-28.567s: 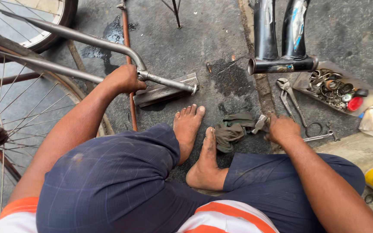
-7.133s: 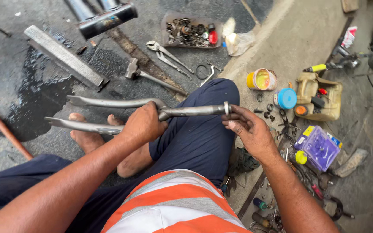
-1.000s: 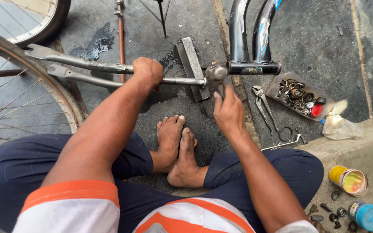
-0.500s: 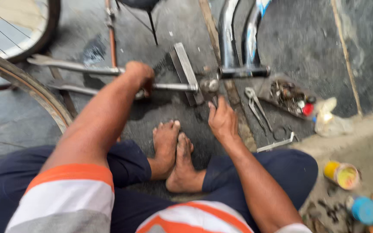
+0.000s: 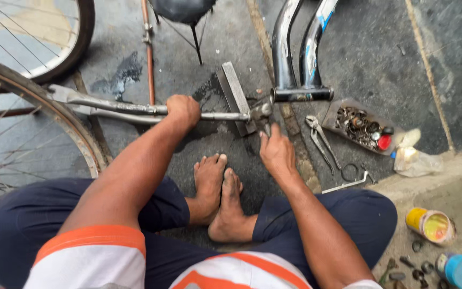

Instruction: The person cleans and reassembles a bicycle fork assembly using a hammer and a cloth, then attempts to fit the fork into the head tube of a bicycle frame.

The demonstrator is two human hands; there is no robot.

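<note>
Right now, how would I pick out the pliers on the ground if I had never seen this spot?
Start at the dark bicycle frame tubes standing at top centre, and go down to the short crosswise tube at their base. Just right of and below it, beside the tray of small metal parts, lie the pliers, near the right hand. Their two long grey handles, spread apart, set them apart from the wire ring and flat spanner below.

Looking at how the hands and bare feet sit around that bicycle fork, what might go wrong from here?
The fork rests on a narrow metal bar; held only by the left hand, it might roll off onto the bare feet. The right hand has fingertips at the fork's threaded end, so they could get pinched.
</note>
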